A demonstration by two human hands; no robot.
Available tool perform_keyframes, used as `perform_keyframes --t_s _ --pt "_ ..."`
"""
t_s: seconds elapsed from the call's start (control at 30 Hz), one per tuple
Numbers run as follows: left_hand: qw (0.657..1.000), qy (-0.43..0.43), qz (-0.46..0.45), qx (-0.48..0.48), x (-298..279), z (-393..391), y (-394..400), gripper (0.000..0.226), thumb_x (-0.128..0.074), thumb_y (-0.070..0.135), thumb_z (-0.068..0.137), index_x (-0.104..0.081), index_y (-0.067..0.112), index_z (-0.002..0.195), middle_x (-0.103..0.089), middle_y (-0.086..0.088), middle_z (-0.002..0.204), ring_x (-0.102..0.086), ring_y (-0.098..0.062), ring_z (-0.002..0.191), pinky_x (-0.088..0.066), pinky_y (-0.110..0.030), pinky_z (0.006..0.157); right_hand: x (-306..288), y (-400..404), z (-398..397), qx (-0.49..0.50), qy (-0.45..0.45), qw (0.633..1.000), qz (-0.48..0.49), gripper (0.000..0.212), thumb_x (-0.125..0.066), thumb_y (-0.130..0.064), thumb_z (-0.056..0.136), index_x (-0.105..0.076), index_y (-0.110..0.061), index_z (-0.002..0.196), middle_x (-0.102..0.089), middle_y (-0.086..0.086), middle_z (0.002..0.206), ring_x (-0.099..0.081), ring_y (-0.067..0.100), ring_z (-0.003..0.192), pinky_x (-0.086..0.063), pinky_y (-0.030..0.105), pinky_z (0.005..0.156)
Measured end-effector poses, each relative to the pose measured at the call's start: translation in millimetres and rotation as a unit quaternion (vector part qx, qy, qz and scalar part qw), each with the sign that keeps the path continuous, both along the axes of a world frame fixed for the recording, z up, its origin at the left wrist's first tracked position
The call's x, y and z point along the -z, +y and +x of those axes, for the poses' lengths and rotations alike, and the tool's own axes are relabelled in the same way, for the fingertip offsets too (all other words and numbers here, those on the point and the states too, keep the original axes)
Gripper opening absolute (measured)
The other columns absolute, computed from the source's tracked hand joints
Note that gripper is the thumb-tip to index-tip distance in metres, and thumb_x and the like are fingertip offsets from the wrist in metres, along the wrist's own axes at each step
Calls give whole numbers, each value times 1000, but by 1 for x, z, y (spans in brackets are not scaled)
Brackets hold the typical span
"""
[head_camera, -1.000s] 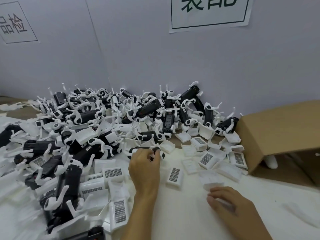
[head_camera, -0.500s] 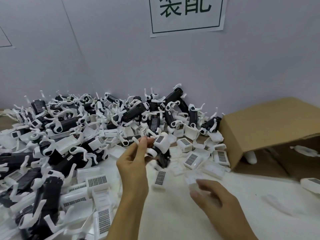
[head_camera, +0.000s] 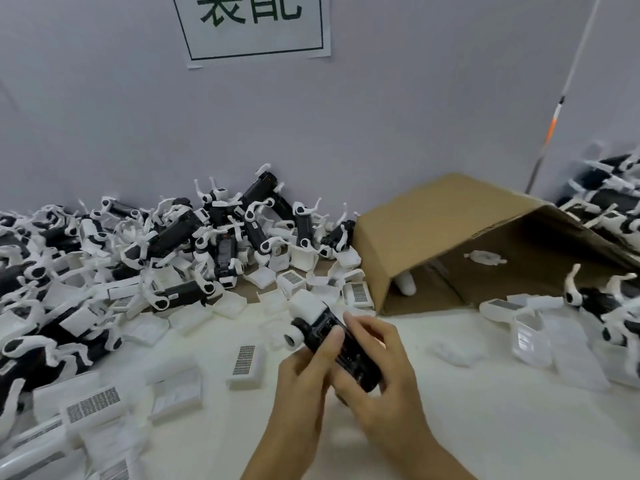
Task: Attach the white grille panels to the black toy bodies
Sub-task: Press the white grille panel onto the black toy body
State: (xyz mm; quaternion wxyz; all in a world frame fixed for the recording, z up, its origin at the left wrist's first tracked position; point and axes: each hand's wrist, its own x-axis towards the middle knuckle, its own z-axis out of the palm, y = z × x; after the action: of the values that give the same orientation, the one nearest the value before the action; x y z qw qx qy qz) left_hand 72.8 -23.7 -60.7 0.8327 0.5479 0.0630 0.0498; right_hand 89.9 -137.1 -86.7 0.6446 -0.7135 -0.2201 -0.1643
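Both grips — left hand, right hand — clamp one black toy body, fingers curled tight, seemingly.

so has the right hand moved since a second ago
Yes. The right hand has left the white table, where it rested near the cardboard box, and come up leftward to join the left hand on the black toy body.

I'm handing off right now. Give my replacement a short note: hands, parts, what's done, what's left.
Left hand and right hand both grip one black body above the table.
Its far end carries a white piece; whether a grille is seated there, I cannot tell.
Loose grille panels lie near, the closest left of the hands.
A big pile of bodies waits at left, more at far right.
Most of the job is left.
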Motion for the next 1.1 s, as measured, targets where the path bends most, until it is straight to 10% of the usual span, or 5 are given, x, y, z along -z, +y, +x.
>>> perform_keyframes --t_s 0.53,0.73,0.87,0.97,1.1 --pt "998 -8 -9 -68 -13 -1 20 37 -80 43 64 -81 16 90 -77 -14 100 -75 -23 95 -59 -24 68 6 10 -1 -22 28 995 -91 71 -90 -34 74 -53 -39 134 -61 -24 125 -58 2 120 -46 15 97" --pt "998 -11 58 -35 -13 -4 18 32 -88 34 71 -80 14 95 -77 -12 101 -74 -25 99 -51 -38 90 3 6 2 -1 40 996 -75 63 -91 -41 67 -59 -49 120 -67 -32 111 -65 -5 103 -47 5 83" --pt "987 -24 151 -52 -11 -3 25 20 -83 26 78 -79 17 96 -79 -3 94 -75 -20 95 -53 -26 79 5 6 3 -58 86 991 -86 80 -87 -48 69 -39 -61 133 -49 -42 136 -43 -19 128 -38 7 103" --pt "917 -77 367 -138 -3 -3 36 37 -77 2 81 -74 30 104 -75 10 91 -70 -6 86 -49 -11 72 5 5 1 -101 91 987 -91 97 -81 -42 74 -19 -53 149 -24 -47 150 -21 -17 143 -26 14 117" --pt "779 -164 588 -139 8 -1 44 67 -73 -16 72 -67 19 129 -51 30 117 -62 -13 105 -50 -16 87 4 4 1 -78 93 991 -49 95 -83 -60 63 -36 -48 144 -45 -44 138 -42 -14 133 -38 10 106"
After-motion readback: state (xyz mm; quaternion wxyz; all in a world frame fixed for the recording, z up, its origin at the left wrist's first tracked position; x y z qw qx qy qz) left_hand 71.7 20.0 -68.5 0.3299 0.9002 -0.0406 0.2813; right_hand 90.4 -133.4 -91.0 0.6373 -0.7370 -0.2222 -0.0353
